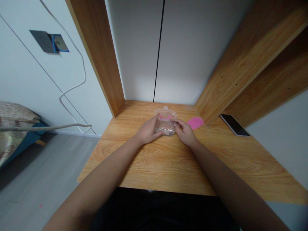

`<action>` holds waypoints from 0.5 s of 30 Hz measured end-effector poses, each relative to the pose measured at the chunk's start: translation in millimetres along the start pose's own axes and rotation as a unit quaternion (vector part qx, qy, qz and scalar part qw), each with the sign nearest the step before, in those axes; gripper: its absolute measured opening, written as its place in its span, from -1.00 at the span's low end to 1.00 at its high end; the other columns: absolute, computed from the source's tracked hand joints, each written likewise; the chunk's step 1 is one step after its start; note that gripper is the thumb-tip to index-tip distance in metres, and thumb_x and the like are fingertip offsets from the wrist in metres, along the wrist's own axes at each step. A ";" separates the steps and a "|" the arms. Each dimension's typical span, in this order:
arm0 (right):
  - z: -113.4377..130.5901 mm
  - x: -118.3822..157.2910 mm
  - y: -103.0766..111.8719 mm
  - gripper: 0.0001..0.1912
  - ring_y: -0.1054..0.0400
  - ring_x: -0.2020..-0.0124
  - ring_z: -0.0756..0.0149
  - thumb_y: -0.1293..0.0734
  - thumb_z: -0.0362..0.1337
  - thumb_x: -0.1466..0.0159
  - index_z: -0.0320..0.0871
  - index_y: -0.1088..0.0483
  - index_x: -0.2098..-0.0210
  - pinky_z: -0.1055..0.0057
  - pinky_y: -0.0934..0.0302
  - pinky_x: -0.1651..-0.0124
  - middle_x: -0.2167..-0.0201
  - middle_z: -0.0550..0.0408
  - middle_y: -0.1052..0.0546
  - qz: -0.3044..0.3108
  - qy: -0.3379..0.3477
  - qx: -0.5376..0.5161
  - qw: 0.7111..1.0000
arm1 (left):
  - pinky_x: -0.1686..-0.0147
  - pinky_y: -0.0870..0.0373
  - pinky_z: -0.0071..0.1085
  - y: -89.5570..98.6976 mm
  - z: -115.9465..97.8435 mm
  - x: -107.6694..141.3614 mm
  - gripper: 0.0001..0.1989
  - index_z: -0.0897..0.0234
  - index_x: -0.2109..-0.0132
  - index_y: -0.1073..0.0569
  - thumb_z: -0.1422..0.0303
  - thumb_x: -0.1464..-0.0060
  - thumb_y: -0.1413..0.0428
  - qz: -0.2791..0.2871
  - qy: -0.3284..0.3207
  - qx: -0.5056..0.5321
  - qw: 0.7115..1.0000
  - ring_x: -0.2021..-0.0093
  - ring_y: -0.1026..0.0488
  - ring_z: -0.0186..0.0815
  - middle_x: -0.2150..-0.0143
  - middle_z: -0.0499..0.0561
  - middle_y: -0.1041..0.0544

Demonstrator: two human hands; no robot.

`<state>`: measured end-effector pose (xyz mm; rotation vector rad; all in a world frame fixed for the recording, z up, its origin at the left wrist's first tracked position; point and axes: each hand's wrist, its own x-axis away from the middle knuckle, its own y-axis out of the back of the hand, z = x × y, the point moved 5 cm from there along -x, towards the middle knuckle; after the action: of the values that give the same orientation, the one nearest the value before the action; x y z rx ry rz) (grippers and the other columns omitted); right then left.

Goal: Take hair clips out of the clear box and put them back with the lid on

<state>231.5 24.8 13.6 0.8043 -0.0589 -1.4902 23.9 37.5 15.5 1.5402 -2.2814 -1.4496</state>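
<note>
A small clear plastic box [165,125] sits on the wooden desk with its transparent lid [173,113] tipped back at the far side. Along the hinge side of the box runs a pink strip [165,116]. My left hand [148,131] grips the box's left side, thumb at the near edge and fingers reaching toward the strip. At the right rim, the bent fingers of my right hand [184,132] are closed on the box's edge. A flat pink piece [195,122] lies just beyond my right hand.
A phone [234,125] with a dark screen lies on the desk [166,166] at the right. Wooden uprights [99,54] and a white back panel [139,57] bound the desk. A pale cable [83,64] hangs down the left wall near an opened socket [49,42].
</note>
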 end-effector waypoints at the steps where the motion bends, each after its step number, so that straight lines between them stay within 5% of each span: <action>1: 0.0 0.0 -0.1 -0.67 -0.55 0.07 0.14 -0.22 -0.24 -0.36 -0.14 -0.48 -0.05 0.22 -0.46 0.02 0.04 -0.04 -0.63 0.000 -0.001 -0.001 1.000 | -0.17 -0.38 0.04 0.1 -0.3 0.0 -0.06 0.30 -0.46 0.03 0.06 -0.12 -0.24 0.000 0.000 -0.003 1.000 -0.21 -0.43 0.11 -0.29 0.35 -0.39; 15: 1.3 0.7 0.9 -0.51 -0.41 -0.20 0.12 -0.24 -0.32 -0.34 -0.09 -0.38 -0.25 0.13 -0.28 -0.29 -0.21 -0.03 -0.50 -0.016 0.033 0.009 0.999 | -0.13 -0.39 0.06 0.7 -0.5 0.1 0.08 0.31 -0.48 0.19 0.03 -0.07 -0.26 -0.026 0.000 -0.043 0.999 -0.16 -0.47 0.14 -0.22 0.37 -0.44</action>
<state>231.7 23.4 14.6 0.8734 -0.0103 -1.4930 23.6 37.2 16.2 1.5855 -2.1636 -1.5375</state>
